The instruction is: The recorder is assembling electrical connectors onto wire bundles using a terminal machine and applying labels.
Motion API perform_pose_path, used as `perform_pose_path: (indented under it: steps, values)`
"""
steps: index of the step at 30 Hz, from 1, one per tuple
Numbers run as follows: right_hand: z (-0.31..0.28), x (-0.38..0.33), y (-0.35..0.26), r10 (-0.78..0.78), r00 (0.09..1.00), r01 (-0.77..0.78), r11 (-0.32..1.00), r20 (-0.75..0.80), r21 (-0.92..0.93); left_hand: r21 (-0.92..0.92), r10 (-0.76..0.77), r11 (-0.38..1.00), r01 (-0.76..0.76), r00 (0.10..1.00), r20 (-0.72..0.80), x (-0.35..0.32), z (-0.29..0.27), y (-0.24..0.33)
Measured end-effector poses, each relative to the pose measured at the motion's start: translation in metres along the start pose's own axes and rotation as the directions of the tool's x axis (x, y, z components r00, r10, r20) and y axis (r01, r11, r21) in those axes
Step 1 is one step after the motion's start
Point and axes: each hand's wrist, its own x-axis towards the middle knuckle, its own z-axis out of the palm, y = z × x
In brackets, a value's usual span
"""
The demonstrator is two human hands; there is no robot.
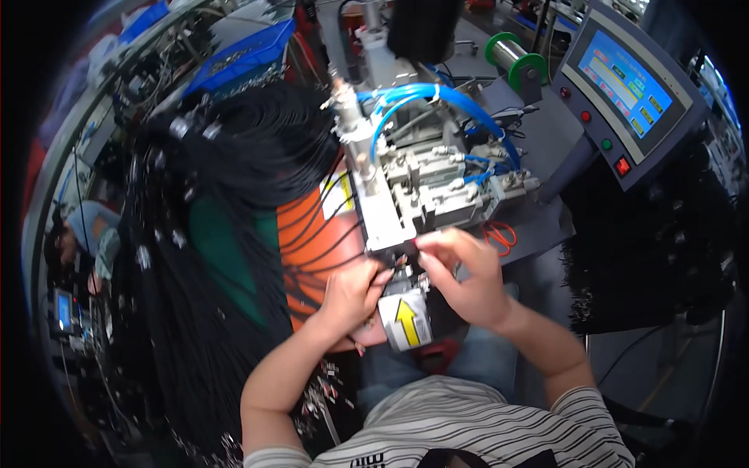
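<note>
Both my hands are at the front end of a bench machine (pixel 390 222) with metal cylinders and blue air hoses. My left hand (pixel 349 295) is closed, its fingertips pressed together at the left of the small metal fixture (pixel 403 274); what they hold is hidden. Black cables (pixel 312 261) run across the orange surface toward this hand. My right hand (pixel 472 277) reaches in from the right, thumb and forefinger pinched near the machine's front edge. Whatever sits in that pinch is too small to make out. Just below the fixture is a white block (pixel 406 320) with a yellow arrow.
A large heap of black cables (pixel 257 132) covers the left side, beside a green surface (pixel 226 249). Behind it stands a blue tray (pixel 242 58). A wire spool with green flanges (pixel 512 61) and a touchscreen panel (pixel 624 86) stand at the right. Another person (pixel 90 234) sits far left.
</note>
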Motion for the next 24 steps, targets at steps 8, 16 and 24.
perform_pose_path:
  steps: [8, 16, 24]
  values:
    - [0.37, 0.011, -0.181, -0.558, 0.745, 0.65, 0.729, 0.366, -0.214, -0.061, 0.071, 0.995, -0.075, 0.995, -0.072, -0.249, -0.138, -0.086]
    - [0.72, 0.443, -0.108, -0.121, 0.645, 0.717, 0.437, 0.754, -0.543, -0.09, -0.074, 0.994, 0.067, 0.994, -0.08, -0.123, -0.314, -0.37]
    - [0.868, 1.09, -0.007, 0.1, 0.709, 0.658, 0.265, 0.698, -0.705, -0.146, -0.141, 0.98, 0.138, 0.99, -0.008, 0.171, -0.601, -0.614]
